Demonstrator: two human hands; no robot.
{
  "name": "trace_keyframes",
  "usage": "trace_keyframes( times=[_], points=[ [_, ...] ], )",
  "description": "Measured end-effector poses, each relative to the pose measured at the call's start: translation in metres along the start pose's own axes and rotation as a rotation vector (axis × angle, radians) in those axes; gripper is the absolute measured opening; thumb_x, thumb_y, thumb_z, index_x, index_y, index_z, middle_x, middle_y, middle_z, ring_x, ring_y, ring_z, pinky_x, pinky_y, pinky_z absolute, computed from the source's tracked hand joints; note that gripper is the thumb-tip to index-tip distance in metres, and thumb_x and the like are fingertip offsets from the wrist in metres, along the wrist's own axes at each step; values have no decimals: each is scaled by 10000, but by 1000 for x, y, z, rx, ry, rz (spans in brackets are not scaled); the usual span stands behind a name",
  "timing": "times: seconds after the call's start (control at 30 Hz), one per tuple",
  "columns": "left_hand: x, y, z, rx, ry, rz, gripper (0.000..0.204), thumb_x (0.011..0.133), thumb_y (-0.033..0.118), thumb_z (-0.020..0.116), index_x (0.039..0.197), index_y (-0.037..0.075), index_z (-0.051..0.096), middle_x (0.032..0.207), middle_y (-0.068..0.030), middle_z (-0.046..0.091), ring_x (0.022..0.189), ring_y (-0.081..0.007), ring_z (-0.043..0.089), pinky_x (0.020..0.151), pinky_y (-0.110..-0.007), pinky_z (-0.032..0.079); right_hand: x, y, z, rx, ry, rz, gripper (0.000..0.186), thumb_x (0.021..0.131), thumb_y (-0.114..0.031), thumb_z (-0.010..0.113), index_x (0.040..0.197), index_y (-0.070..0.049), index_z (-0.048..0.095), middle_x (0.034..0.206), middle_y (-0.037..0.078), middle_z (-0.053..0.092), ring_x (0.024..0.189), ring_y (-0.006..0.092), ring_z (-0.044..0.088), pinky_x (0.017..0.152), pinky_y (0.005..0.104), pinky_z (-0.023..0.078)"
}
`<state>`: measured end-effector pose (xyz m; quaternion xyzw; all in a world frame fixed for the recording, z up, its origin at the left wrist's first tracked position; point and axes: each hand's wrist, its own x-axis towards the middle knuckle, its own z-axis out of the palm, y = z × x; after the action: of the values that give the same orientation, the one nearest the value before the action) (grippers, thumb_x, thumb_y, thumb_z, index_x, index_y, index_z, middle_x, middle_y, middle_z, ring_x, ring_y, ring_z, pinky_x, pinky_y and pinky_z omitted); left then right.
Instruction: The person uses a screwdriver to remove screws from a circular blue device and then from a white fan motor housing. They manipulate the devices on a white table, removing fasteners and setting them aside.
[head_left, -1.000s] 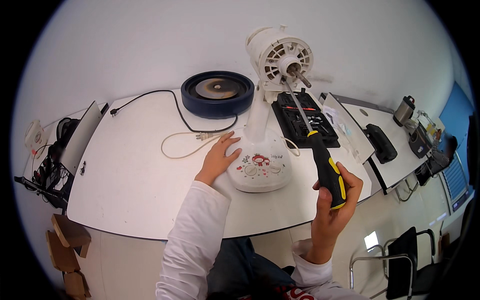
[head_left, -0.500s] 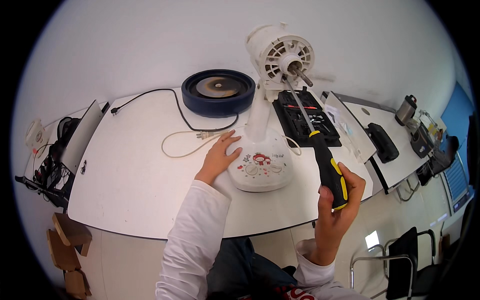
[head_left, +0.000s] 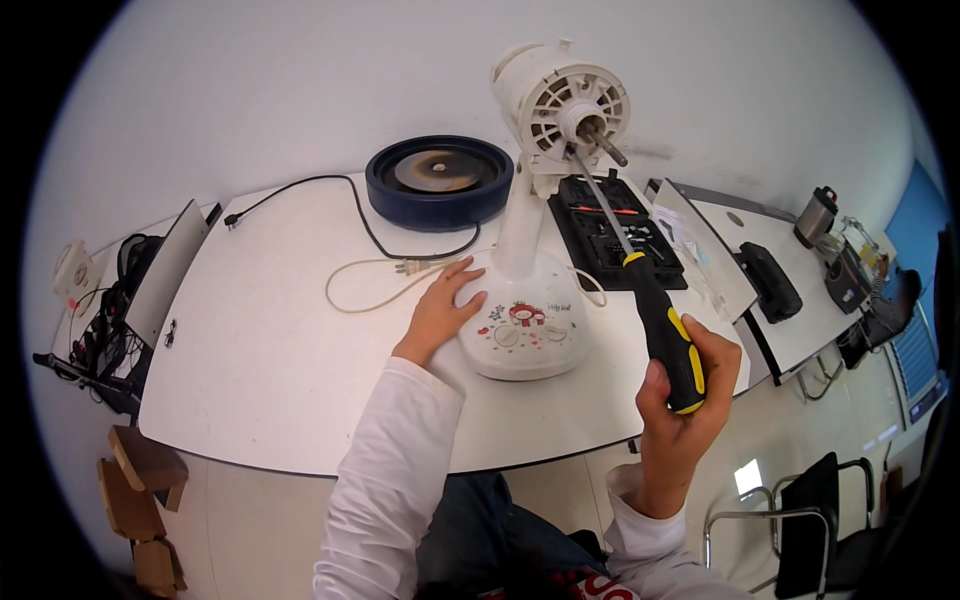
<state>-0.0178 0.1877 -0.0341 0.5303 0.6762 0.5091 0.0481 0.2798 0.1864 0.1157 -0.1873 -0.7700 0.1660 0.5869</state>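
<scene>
A white electric fan without blades or grille stands upright on the table; its motor head (head_left: 562, 98) has a bare metal shaft pointing toward me. My left hand (head_left: 438, 312) lies with fingers spread against the left side of the fan's base (head_left: 530, 325), which carries a printed cartoon and two knobs. In my right hand (head_left: 685, 400) is a long screwdriver (head_left: 668, 325) with a black and yellow handle. Its tip meets the front of the motor housing just below the shaft; the exact spot there is too small to make out.
Behind the fan lies an open black tool case (head_left: 620, 235). A round dark blue appliance (head_left: 440, 215) with a black cord sits at the back. The fan's pale cord (head_left: 365, 300) loops left of its base. A chair (head_left: 835, 530) stands at lower right, cardboard boxes (head_left: 135, 495) at lower left.
My right hand has shifted slightly right and up, with the screwdriver handle turning a little in its grip. The tip stays at the motor housing; my left hand keeps its place on the base.
</scene>
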Motion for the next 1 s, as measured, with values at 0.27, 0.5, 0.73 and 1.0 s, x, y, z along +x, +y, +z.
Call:
trace_keyframes(
  times=[0.27,0.5,0.73,1.0],
  points=[
    [1,1,0,33,8,17,400,832,285,659,1206,150,615,1390,-91,471,1242,-276,477,980,-340,414,3,15,-13,-74,-93,-107,461,670,50,721,1097,53,547,862,153,593,676,219,601,642,282,494],
    [1,3,1,2,10,6,397,827,277,664,1198,146,619,1386,-101,474,1239,-282,479,982,-343,415,17,13,-22,-258,-273,-339,576,563,52,753,1103,-115,647,796,81,493,676,212,493,569,288,425],
    [1,0,2,11,17,10,396,825,267,663,1198,143,619,1387,-100,475,1248,-282,472,986,-348,414,8,2,-30,-39,-296,4,476,726,32,733,1163,-88,586,823,125,550,681,241,551,588,309,458],
    [0,2,0,33,16,29,391,836,274,650,1200,135,616,1388,-99,474,1244,-290,471,984,-352,418,11,2,-27,2,-325,-80,565,674,40,752,1191,-65,547,818,115,526,687,246,531,602,318,426]
  ],
)
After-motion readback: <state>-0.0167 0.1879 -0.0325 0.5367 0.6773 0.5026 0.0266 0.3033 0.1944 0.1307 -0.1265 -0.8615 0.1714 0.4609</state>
